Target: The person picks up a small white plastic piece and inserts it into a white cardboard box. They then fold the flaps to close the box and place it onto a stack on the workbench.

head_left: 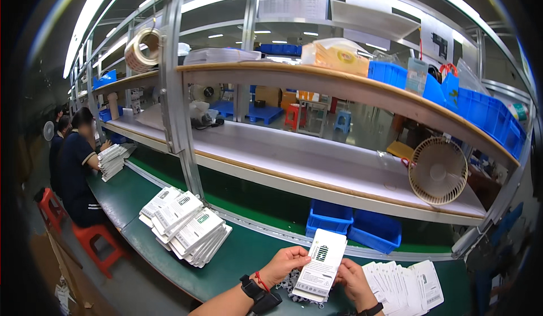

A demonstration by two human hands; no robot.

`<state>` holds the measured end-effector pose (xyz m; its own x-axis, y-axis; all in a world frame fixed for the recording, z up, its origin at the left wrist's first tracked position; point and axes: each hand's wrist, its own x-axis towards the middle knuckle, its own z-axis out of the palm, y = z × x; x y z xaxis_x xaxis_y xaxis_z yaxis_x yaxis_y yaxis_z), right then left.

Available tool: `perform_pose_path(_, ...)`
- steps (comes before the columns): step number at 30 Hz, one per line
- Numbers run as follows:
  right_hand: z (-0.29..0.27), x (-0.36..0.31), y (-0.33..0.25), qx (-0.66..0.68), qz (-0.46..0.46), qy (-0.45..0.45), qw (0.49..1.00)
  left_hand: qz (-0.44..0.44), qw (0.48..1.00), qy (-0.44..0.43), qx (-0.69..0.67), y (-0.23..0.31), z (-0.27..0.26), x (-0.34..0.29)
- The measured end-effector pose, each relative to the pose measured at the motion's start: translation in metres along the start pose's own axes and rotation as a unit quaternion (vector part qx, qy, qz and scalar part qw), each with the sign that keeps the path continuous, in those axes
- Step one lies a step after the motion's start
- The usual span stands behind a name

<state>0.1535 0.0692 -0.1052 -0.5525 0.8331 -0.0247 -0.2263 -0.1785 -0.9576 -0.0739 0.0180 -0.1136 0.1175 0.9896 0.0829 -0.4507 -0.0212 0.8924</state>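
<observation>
A flat white printed package (325,259) with green and black print is tilted upright over the green table. My left hand (287,266) pinches its left edge between thumb and fingers. At the lower right edge, my right hand (354,282) is closed on the same package, its fingertips partly hidden behind it. Under and beside the package lies a pile of small grey plastic pieces (287,285). Close to my right hand, several white flat packages (399,285) lie fanned out on the table. Stacks of similar packages (189,225) stand to my left.
Two blue bins (374,231) stand behind my hands under a shelf (294,158) carrying a round fan (438,170). A metal post (180,118) rises at left. Further left, a co-worker (79,169) sits on a red stool (97,245) beside another package stack (112,161).
</observation>
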Motion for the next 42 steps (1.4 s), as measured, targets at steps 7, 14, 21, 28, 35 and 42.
perform_pose_path(7,0.0,-0.001,0.017,-0.09,0.062,-0.063,0.992,-0.006,0.996,-0.001,0.086,-0.015,-0.001,0.006)
perform_pose_path(14,0.001,-0.004,0.023,-0.038,0.051,-0.043,0.997,-0.095,0.978,-0.071,0.173,-0.009,0.01,-0.001)
perform_pose_path(21,0.005,-0.006,0.019,-0.012,0.028,-0.05,0.998,-0.111,0.97,-0.085,0.199,-0.003,0.013,-0.007)
perform_pose_path(28,0.008,-0.007,0.016,-0.012,0.03,-0.065,0.997,-0.079,0.955,-0.102,0.266,0.002,0.015,-0.008)
perform_pose_path(35,0.012,-0.011,0.012,-0.057,0.029,-0.084,0.994,-0.058,0.944,-0.083,0.314,0.006,0.019,-0.01)
perform_pose_path(42,0.014,-0.012,0.007,-0.125,0.136,-0.174,0.967,-0.015,0.973,-0.033,0.228,-0.004,0.014,-0.008)
